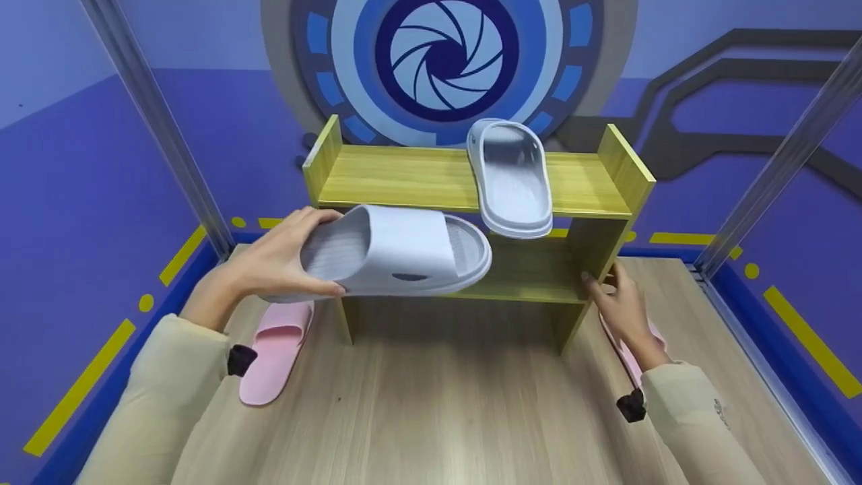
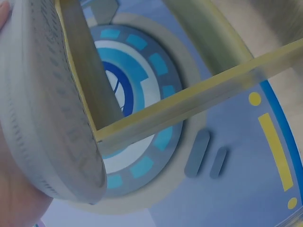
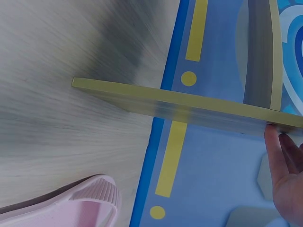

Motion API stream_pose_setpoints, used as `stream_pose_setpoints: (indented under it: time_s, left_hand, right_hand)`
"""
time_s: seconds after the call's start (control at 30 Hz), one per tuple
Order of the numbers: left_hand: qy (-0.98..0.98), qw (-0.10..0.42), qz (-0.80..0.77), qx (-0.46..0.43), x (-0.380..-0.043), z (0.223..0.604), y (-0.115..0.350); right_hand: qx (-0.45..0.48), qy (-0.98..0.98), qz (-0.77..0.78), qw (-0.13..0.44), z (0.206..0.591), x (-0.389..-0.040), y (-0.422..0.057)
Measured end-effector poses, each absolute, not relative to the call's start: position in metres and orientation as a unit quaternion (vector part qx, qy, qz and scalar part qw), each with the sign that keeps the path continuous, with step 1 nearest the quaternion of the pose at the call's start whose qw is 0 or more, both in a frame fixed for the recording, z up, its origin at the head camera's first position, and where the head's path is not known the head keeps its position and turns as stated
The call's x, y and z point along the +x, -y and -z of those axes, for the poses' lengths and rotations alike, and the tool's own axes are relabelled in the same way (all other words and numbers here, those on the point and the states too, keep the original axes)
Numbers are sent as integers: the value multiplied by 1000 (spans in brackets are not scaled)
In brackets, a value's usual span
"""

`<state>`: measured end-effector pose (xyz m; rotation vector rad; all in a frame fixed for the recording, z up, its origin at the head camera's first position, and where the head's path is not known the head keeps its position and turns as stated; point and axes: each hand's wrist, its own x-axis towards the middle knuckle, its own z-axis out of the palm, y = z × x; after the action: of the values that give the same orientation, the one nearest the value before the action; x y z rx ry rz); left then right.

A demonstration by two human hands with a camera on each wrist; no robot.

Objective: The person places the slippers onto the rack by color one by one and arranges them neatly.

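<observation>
My left hand (image 1: 279, 252) grips a light grey slide slipper (image 1: 411, 242) by its heel end, thumb on the near side and fingers on the far side. The slipper is held in front of the small wooden shelf (image 1: 404, 176), its toe pointing right. In the left wrist view its ridged sole (image 2: 57, 118) fills the left side. Another grey slipper (image 1: 517, 182) lies on the top board, heel end toward me and over the front edge. My right hand (image 1: 625, 306) touches the shelf's right side panel (image 3: 189, 105), fingertips at its outer face near the front edge.
A pink slipper (image 1: 279, 350) lies on the wooden floor (image 1: 431, 404) left of the shelf. A second pink slipper (image 3: 90, 203) lies to the right, partly hidden by my right arm in the head view. Blue-purple walls (image 1: 209, 108) and metal posts (image 1: 158, 128) surround the floor.
</observation>
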<state>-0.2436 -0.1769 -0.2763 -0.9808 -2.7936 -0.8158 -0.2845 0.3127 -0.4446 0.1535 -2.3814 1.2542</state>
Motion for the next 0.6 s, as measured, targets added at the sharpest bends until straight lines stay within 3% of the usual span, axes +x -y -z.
stream_pose_setpoints:
  time_s: [0.6]
  left_hand:
    - [953,70,230,-186,-244,247,159]
  right_hand:
    - [57,867,-442,224,442,-284,-313]
